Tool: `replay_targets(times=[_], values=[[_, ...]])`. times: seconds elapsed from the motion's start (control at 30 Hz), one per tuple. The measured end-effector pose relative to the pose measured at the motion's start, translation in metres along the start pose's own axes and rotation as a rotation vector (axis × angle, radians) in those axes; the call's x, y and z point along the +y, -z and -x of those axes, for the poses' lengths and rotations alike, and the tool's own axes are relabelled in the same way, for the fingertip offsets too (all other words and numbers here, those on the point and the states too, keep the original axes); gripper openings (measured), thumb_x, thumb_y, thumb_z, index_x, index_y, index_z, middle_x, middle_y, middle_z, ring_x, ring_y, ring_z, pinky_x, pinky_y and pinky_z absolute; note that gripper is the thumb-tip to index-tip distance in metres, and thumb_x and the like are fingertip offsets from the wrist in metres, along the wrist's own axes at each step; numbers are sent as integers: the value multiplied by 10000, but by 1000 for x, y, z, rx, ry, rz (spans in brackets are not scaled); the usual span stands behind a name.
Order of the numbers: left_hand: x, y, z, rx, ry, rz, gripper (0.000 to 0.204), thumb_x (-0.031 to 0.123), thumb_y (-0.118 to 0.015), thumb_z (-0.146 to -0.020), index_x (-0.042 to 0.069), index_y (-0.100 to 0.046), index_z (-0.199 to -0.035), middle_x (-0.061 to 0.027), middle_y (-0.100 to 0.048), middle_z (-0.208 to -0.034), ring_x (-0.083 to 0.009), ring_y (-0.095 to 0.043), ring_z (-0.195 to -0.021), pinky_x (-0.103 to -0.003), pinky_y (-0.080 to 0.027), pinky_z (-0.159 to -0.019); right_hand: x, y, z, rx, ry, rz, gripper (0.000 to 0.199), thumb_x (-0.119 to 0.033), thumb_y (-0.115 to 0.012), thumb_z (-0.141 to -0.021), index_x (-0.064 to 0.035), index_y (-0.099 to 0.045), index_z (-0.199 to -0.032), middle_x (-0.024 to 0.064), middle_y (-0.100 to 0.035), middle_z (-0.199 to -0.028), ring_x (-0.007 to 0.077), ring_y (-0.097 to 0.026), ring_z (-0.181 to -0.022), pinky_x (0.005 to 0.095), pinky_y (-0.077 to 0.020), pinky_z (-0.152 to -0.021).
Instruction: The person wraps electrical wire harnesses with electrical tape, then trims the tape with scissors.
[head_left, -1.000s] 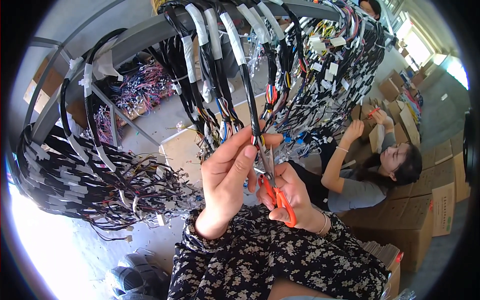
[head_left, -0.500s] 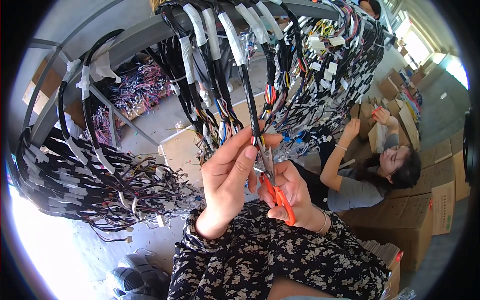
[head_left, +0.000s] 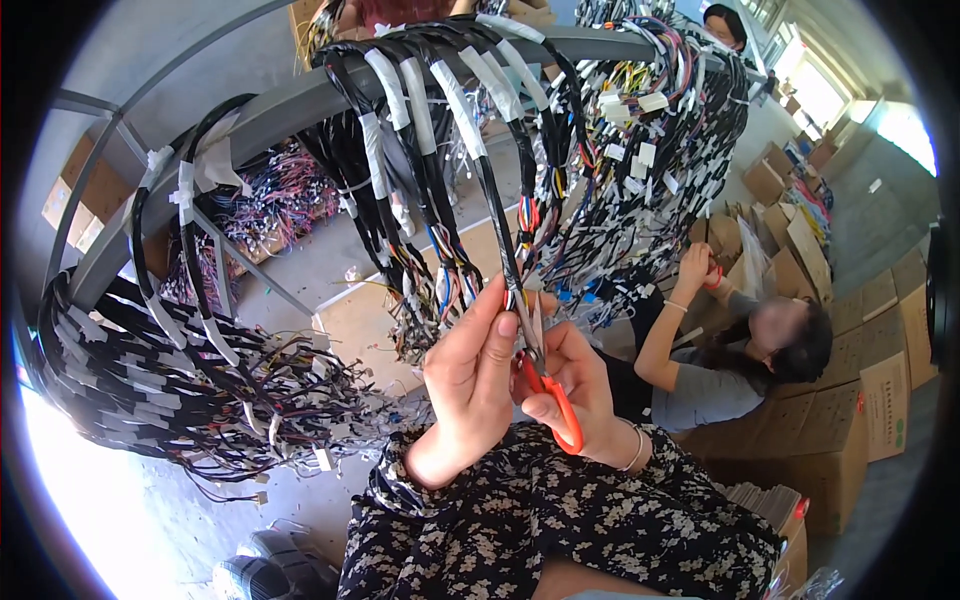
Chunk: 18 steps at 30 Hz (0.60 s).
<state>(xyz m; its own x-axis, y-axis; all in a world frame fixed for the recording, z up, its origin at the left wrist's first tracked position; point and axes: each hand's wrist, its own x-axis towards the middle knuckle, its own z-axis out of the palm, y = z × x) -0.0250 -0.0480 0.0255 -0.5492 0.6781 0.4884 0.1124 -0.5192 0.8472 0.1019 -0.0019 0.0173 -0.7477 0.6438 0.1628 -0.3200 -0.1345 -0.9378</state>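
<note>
Head view: left hand point(head_left: 470, 375) pinches black wire harness point(head_left: 497, 215); right hand point(head_left: 575, 385) grips orange scissors point(head_left: 555, 400) beside cardboard boxes point(head_left: 830, 440).

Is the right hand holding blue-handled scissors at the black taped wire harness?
No, the right hand grips orange-handled scissors against the black taped wire harness.

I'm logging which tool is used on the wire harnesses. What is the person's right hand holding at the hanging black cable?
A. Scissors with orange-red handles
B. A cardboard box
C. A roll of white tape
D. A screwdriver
A: the right hand has fingers through the orange-red handles of the scissors, blades up at the black cable that the left hand pinches.
</note>
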Motion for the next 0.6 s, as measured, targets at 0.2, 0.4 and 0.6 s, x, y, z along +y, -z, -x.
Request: replay_targets(times=[0.2, 0.4, 0.6], values=[[-5, 2, 0, -8, -45, -34, 367, 75, -468, -1046, 12, -507, -1405, -110, -717, -1029, -35, -537, -629, -177, -439, -566, -3, -1, 2, 71, 36, 71, 537, -302, -821, -825, -22, -424, -1053, 59, -615, -815, 83, -538, -597, 205, -404, -525], [-5, -5, -5, 19, -91, 0, 318, 34, -496, -1017, -74, -554, -1310, -146, -721, -1028, -188, -700, -883, -291, -545, -786, 9, 1, 4, 117, 161, 168, 393, -115, -810, -837, -11, -455, -969, 15, -587, -735, 31, -550, -621, 183, -421, -556], [0, -4, -8, -26, -215, -234, 339, -1, -462, -1020, -54, -536, -1346, -133, -712, -1003, -162, -661, -894, -275, -526, -787, 17, 5, 0, 224, 368, 457, 410, -163, -851, -799, -23, -485, -919, 46, -600, -763, 58, -567, -625, 225, -449, -541]])
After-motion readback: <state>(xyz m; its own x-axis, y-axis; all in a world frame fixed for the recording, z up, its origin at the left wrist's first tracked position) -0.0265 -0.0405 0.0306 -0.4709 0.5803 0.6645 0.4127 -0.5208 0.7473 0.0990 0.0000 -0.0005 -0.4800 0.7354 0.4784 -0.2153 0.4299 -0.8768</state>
